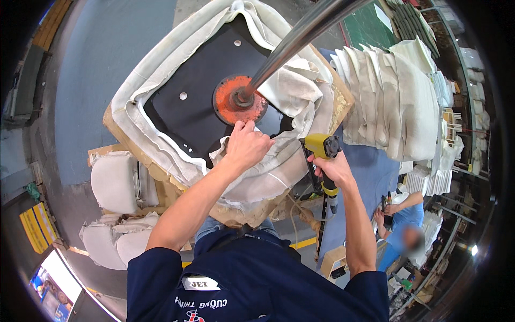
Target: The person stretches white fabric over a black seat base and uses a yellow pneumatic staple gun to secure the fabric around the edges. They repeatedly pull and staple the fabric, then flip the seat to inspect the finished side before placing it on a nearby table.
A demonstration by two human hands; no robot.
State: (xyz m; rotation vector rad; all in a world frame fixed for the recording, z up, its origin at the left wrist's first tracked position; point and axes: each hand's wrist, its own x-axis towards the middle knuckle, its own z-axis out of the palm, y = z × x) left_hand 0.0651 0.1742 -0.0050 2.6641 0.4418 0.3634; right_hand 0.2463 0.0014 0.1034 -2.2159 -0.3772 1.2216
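Note:
A white upholstered seat [161,59] lies with its black base panel [182,123] facing up, its loose cover edge bunched around the panel. An orange round press disc [222,102] on a metal shaft [300,40] bears down on the panel's middle. My left hand [247,145] is closed in a pinch on the white fabric's near edge [220,153], just below the disc. To its right, my right hand [337,170] grips a yellow and black staple gun [319,144], held at the seat's near right side. The gun's nose is partly hidden.
Under the seat is a worn, padded tan support [343,102]. Several pale covers [386,102] are stacked at the right. Grey-white cushions [113,182] sit at the left. A hose [295,214] hangs below the gun. Another person [402,231] in blue works at the lower right.

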